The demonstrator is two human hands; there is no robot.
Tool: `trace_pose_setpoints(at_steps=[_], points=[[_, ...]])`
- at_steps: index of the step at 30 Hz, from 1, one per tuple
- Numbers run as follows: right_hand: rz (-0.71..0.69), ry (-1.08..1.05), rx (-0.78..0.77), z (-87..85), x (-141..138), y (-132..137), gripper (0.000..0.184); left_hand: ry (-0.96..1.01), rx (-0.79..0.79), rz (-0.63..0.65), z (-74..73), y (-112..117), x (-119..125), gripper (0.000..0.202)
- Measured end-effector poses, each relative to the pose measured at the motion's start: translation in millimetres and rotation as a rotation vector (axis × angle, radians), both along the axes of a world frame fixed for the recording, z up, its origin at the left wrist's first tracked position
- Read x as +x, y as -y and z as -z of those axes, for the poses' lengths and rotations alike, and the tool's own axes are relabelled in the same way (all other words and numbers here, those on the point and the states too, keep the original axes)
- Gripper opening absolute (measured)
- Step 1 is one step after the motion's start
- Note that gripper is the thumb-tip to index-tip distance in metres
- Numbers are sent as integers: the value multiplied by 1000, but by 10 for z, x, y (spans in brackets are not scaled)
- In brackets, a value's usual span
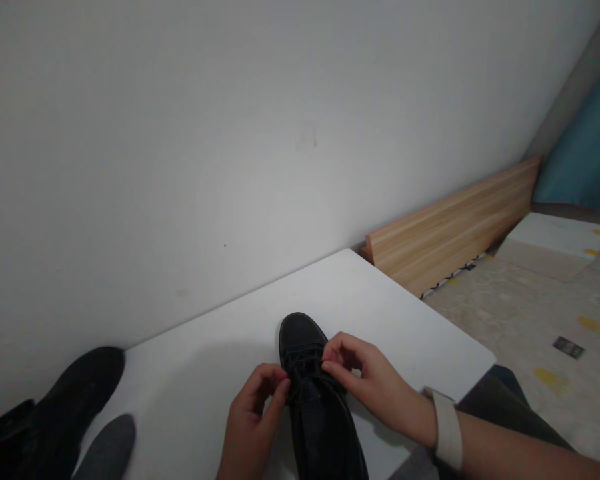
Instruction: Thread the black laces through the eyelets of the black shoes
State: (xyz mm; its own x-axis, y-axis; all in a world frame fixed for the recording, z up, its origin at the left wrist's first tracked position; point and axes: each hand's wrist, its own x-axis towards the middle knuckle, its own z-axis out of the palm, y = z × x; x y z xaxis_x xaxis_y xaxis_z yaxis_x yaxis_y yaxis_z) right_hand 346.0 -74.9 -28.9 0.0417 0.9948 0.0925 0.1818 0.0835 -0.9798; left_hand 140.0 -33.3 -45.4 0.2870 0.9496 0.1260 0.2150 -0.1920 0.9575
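Observation:
A black lace-up shoe (325,433) lies on the white table (220,333), its toe pointing toward the wall. Dark shoelaces (305,360) cross over its upper, below the toe cap. At the shoe's left edge, my left hand (257,413) has thumb and forefinger pinched together on the shoelace. From the right side, my right hand (370,377) pinches the shoelace as well, fingers curled. The thin black lace is hard to make out against the black shoe. The shoe's heel end runs out of view at the bottom.
At the far left are a black shoe-like item (90,380) and a grey rounded item (111,443). The wall (230,147) stands right behind the table. On the right are a wooden headboard (455,220), a patterned mattress (510,313) and a blue-green curtain (585,147).

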Motion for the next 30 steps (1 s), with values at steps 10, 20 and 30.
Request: trace_pose_setpoints(at_steps=[10, 20, 30], points=[[5, 32, 1, -9, 9, -4, 18, -36, 31, 16, -14, 8, 9, 19], [-43, 130, 33, -35, 15, 35, 12, -97, 127, 30, 7, 58, -6, 16], [-20, 77, 48, -17, 26, 32, 7, -87, 228, 29, 67, 24, -4, 6]])
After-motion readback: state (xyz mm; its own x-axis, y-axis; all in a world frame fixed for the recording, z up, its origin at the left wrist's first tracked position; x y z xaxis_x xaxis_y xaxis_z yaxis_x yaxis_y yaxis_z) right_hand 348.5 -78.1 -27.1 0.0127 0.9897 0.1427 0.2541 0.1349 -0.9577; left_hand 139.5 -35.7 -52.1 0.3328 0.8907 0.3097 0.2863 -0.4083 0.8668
